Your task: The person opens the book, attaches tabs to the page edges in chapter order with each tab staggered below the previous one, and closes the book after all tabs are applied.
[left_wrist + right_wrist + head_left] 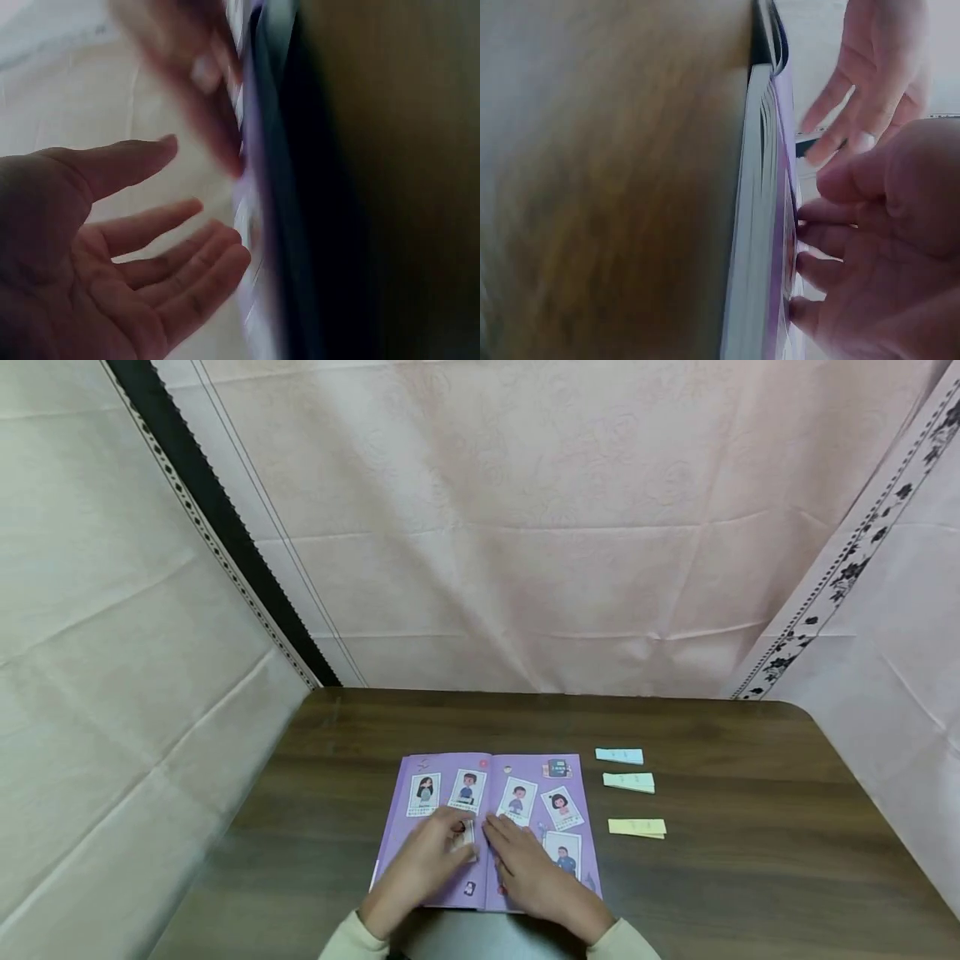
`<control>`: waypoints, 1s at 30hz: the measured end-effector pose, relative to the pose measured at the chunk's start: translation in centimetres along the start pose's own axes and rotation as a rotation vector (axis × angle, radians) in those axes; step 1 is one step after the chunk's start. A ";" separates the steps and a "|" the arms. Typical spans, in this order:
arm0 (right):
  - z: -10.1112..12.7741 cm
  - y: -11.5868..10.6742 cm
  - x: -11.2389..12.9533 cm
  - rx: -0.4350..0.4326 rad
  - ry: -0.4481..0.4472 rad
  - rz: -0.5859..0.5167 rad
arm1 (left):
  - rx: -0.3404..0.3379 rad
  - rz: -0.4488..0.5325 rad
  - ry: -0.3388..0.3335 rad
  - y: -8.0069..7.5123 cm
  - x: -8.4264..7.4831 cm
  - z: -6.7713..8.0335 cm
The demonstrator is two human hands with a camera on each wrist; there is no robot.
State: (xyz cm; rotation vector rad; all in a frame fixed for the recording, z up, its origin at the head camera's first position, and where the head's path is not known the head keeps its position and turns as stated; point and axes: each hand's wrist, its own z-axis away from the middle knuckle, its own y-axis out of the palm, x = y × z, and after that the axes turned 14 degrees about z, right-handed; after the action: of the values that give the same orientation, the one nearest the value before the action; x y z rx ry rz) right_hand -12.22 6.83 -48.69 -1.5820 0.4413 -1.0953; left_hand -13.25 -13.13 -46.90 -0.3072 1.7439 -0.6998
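Cream sleeves [352, 939] at near table edge. Left hand [420, 868] over open purple book [487, 827], fingers loosely spread, holding nothing clear. Right hand [528, 872] flat on right page, fingertips touching paper. Book lies near front edge of brown table [750, 860], centred. Right of book, apart: yellow slip [637, 827], green slip [629, 782], blue slip [619, 756]. Bare wood beyond, then pink drape [525, 527].
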 end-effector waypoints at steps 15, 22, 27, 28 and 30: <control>0.5 -0.1 -1.1 -0.089 0.012 -0.182 | -0.143 -0.534 0.019 5.7 -2.3 -0.3; 1.0 0.1 -1.3 -0.142 0.047 -0.213 | -0.135 -0.545 -0.012 5.8 -2.7 -0.5; 1.5 -0.2 -1.7 -0.171 0.059 -0.177 | -0.143 -0.539 0.002 5.8 -2.5 -0.5; 1.7 -0.4 -1.8 -0.182 0.074 -0.158 | -0.138 -0.532 0.005 5.8 -2.5 -0.5; 2.0 -0.8 -2.0 -0.215 0.104 -0.106 | -0.121 -0.516 0.010 5.7 -2.5 -0.4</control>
State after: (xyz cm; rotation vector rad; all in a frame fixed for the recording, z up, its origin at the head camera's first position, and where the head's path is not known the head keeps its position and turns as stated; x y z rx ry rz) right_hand -11.80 9.77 -48.73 -1.7580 0.5656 -1.2483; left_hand -12.06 -7.12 -48.26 -0.8577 1.7318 -0.9614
